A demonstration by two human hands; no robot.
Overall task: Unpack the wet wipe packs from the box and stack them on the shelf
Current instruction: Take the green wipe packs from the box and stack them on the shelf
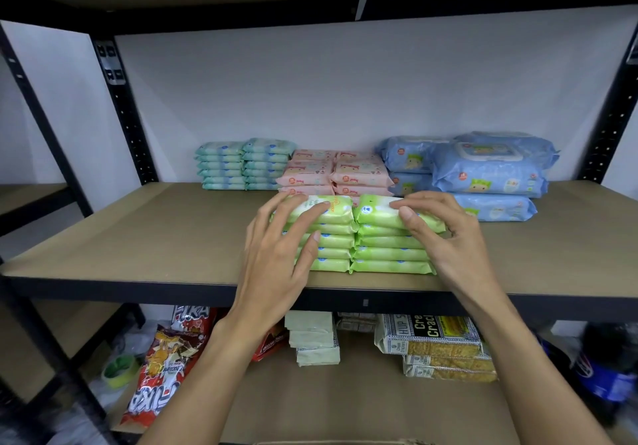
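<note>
Currently, in the head view, keeping green wet wipe packs (pixel 345 265) in two touching stacks near the front edge of the shelf (pixel 138 237). Laying the left hand (pixel 276 247) over the left stack (pixel 331 254), fingers spread and fairly straight, thumb touching its front. Pinching the top pack (pixel 376 215) of the right stack (pixel 390 254) with the right hand (pixel 445 234), fingers curled on top, thumb on the front edge. Leaving teal packs (pixel 241 165), pink packs (pixel 338 171) and blue packs (pixel 483 171) stacked behind, against the wall.
</note>
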